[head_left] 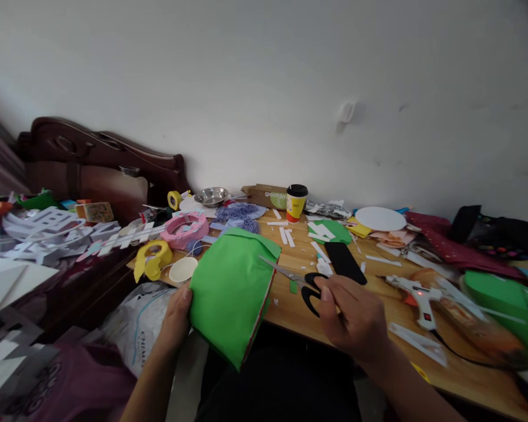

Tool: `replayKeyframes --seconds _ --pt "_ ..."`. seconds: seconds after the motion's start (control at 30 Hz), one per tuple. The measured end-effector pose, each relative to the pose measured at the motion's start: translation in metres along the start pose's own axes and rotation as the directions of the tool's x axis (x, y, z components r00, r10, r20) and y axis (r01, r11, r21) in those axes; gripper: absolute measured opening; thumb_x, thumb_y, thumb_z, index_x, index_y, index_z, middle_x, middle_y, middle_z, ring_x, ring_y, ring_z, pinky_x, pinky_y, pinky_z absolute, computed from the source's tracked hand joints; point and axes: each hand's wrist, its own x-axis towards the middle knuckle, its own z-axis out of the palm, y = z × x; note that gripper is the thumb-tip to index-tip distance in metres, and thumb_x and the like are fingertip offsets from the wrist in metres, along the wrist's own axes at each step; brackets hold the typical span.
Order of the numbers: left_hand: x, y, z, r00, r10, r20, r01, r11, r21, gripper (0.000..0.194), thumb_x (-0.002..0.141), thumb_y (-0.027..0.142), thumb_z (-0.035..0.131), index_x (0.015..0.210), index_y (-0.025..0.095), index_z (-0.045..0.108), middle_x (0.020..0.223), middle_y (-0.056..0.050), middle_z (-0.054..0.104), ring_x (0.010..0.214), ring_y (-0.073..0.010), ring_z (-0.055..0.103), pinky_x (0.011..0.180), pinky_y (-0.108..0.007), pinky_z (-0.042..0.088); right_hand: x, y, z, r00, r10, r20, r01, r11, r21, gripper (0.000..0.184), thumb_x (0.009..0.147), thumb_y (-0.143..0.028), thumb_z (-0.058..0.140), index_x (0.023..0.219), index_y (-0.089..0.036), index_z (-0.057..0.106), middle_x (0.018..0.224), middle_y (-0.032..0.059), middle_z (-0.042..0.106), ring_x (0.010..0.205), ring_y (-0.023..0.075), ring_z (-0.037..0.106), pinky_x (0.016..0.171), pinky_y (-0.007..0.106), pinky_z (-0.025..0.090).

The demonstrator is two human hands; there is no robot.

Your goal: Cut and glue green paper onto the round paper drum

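Observation:
A large green paper-covered piece (233, 287) is held up above my lap, tilted, with a white and reddish edge along its right side. My left hand (179, 313) grips it at its left edge, thumb on the front and the other fingers hidden behind. In my right hand (356, 316) is a pair of scissors (295, 278) with black handles, the fingers closed about them. The blades point left and lie over the upper right edge of the green piece; whether they touch it I cannot tell.
On the wooden table (378, 299) are a black phone (345, 262), a glue gun (420, 296) with a lit red light, and a yellow cup (295, 205) with a black lid. White paper strips lie scattered about. A pink ring (185, 230) and yellow tape-like roll (153, 259) are at left.

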Motion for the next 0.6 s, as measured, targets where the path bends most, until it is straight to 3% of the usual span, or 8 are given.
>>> replayKeyframes --seconds 0.2,0.33,0.47,0.6 --pt "-0.007 0.008 0.006 0.999 0.037 0.013 -0.037 0.999 0.011 0.066 0.075 0.074 0.065 0.101 0.016 0.081 0.115 -0.016 0.077 0.128 -0.0427 0.058 0.112 -0.046 0.044 0.003 -0.006 -0.007 0.997 -0.017 0.074 0.017 1.0 0.0 0.018 0.095 -0.011 0.047 0.089 -0.014 0.064 0.076 0.0093 0.07 0.065 0.0191 0.067 0.058 0.03 0.049" --pt "-0.012 0.004 0.005 0.996 -0.069 0.058 0.076 0.989 -0.129 0.063 0.072 0.067 0.073 0.108 0.015 0.08 0.12 -0.018 0.075 0.13 -0.0444 0.056 0.108 -0.048 0.047 -0.004 -0.002 -0.008 0.998 0.005 0.056 -0.004 1.0 -0.028 0.018 0.095 -0.011 0.048 0.092 -0.012 0.066 0.078 0.0099 0.072 0.066 0.0194 0.069 0.059 0.03 0.05" --pt "-0.017 0.014 0.007 0.946 -0.134 0.295 0.237 0.906 -0.35 0.067 0.072 0.062 0.079 0.123 0.019 0.074 0.126 -0.016 0.073 0.13 -0.0424 0.058 0.108 -0.048 0.048 -0.014 0.004 -0.008 0.996 0.045 0.07 -0.044 0.999 -0.02 0.018 0.097 -0.012 0.048 0.094 -0.013 0.066 0.082 0.0104 0.073 0.07 0.0195 0.071 0.063 0.03 0.053" --pt "-0.019 0.035 0.018 0.825 -0.065 0.561 0.384 0.792 -0.475 0.066 0.076 0.064 0.077 0.128 0.023 0.071 0.13 -0.012 0.072 0.13 -0.0388 0.059 0.112 -0.046 0.046 -0.019 0.006 -0.01 0.989 0.085 0.122 -0.084 0.996 -0.009 0.019 0.098 -0.013 0.048 0.091 -0.013 0.066 0.077 0.0087 0.072 0.066 0.0184 0.07 0.06 0.029 0.052"
